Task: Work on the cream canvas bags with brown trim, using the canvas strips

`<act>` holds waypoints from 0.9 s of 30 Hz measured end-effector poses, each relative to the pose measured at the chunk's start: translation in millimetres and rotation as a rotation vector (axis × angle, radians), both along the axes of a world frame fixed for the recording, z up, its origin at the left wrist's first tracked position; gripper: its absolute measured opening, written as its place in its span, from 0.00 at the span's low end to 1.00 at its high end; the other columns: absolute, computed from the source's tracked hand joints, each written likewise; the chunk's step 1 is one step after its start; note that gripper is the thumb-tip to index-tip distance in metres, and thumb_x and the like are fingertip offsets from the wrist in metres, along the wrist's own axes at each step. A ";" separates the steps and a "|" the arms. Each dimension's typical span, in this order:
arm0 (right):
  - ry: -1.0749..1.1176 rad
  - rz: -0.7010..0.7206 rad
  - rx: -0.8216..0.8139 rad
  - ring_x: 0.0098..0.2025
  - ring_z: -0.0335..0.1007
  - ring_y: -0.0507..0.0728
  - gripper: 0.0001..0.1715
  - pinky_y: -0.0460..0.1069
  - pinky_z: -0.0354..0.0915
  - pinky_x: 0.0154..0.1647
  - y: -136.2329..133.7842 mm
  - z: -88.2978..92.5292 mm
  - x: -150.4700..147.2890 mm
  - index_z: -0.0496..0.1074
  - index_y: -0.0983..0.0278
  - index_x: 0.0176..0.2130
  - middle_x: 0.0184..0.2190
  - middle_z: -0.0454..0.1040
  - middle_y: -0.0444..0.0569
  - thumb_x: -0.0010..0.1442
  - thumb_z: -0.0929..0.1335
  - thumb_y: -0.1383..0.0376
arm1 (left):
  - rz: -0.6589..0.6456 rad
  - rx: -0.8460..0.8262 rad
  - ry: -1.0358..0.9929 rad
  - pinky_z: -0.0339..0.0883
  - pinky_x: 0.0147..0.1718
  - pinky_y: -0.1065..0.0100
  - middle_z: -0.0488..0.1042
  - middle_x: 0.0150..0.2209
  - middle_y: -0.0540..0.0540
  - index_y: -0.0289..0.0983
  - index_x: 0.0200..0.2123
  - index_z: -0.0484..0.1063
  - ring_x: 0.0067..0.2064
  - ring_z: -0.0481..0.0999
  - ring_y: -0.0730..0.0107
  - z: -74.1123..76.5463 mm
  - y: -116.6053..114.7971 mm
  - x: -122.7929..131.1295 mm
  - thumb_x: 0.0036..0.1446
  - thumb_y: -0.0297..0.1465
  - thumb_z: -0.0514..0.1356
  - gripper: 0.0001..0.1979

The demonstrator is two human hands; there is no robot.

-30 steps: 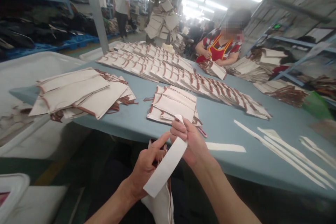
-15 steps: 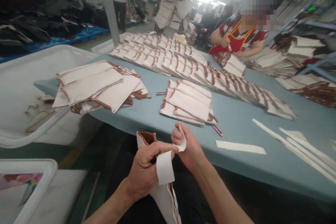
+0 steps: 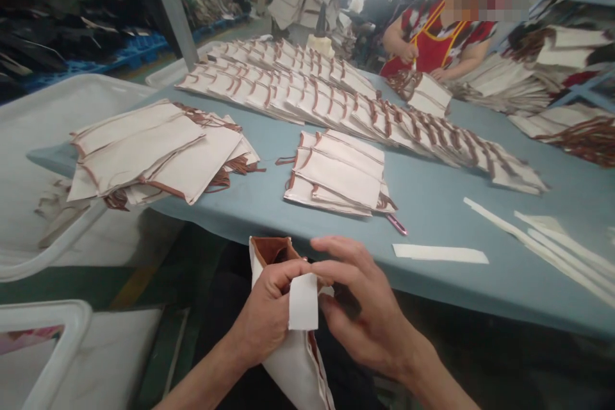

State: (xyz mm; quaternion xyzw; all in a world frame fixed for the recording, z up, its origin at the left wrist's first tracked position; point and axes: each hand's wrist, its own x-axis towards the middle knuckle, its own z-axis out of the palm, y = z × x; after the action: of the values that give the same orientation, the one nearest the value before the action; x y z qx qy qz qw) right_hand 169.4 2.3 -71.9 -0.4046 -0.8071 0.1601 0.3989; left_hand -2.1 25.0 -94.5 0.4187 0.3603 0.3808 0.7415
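In my closed left hand (image 3: 269, 314) is an off-white cloth pouch (image 3: 298, 371), held over my lap. The pouch's mouth gapes at the top, and brown lining shows inside. A short white strip (image 3: 303, 303) is pinched against the pouch's edge under my left thumb, its flap hanging over the front. My right hand (image 3: 362, 304) is just to the right, fingers spread and curved. Its fingertips come up to the strip and the left thumb. A bit of white shows by the right thumb; whether it is touched I cannot tell.
On the blue-grey table (image 3: 230, 211) lie a pouch pile (image 3: 158, 147), a smaller stack (image 3: 341, 170) and long overlapping rows of pouches (image 3: 327, 93). Loose white strips (image 3: 439, 254) and a pink tool (image 3: 396, 224) are nearby. A co-worker (image 3: 439, 38) handles pouches opposite. White bins (image 3: 72, 327) stand left.
My right hand has let go of the strip's end, and its fingers have spread towards my left thumb. The left hand keeps its hold. The view has tilted down slightly.
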 end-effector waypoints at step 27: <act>0.944 -0.304 -0.780 0.19 0.52 0.48 0.25 0.44 0.53 0.21 -8.5 -78.3 -37.6 0.67 0.61 0.30 0.18 0.61 0.37 0.66 0.70 0.45 | 0.325 0.090 0.564 0.56 0.24 0.68 0.55 0.20 0.53 0.42 0.21 0.52 0.24 0.56 0.70 -44.9 -35.3 -19.3 0.66 0.62 0.42 0.34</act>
State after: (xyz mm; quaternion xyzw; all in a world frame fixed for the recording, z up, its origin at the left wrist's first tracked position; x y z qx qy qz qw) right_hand 131.8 -6.1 -150.2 -0.5162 -0.3600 0.5454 0.5537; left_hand -21.3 -10.3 -139.4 0.4767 0.5964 0.3789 0.5229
